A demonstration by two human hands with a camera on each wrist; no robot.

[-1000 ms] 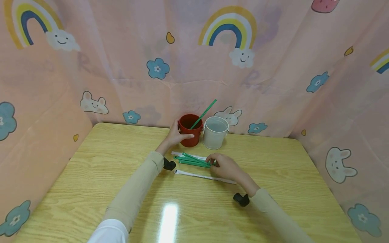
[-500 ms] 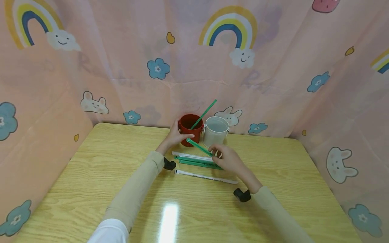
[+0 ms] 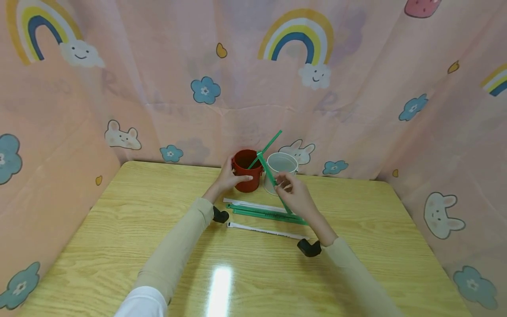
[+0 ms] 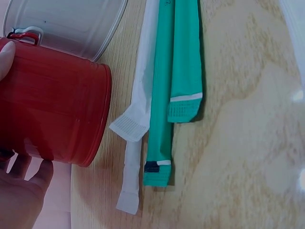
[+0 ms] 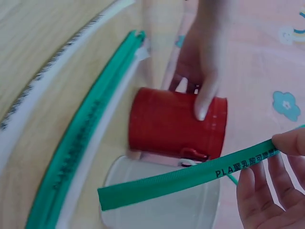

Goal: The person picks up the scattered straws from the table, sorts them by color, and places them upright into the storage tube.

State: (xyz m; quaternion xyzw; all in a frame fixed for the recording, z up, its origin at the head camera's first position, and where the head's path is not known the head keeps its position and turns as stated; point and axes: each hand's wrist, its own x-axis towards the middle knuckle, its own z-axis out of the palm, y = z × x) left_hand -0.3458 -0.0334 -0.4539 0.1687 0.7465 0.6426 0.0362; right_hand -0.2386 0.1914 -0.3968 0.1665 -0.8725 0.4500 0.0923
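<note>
My left hand grips the red bucket from its left side, thumb across the front. One green wrapped straw leans in it, its top sticking out over the rim. Pinched between the thumb and fingers of my right hand is another green wrapped straw, tilted, printed with "PLA" and further characters. Its upper end overlaps the red bucket's right rim in the head view. Right beside stands a white bucket, partly behind the held straw.
In front of the buckets lie green wrapped straws beside white wrapped ones. Nearer the front lies a single white wrapped straw. A pink patterned curtain hangs right behind the wooden table.
My right hand has picked a green wrapped straw off the pile and lifted it up toward the buckets, its far end swinging upward. My left hand has stayed on the red bucket.
</note>
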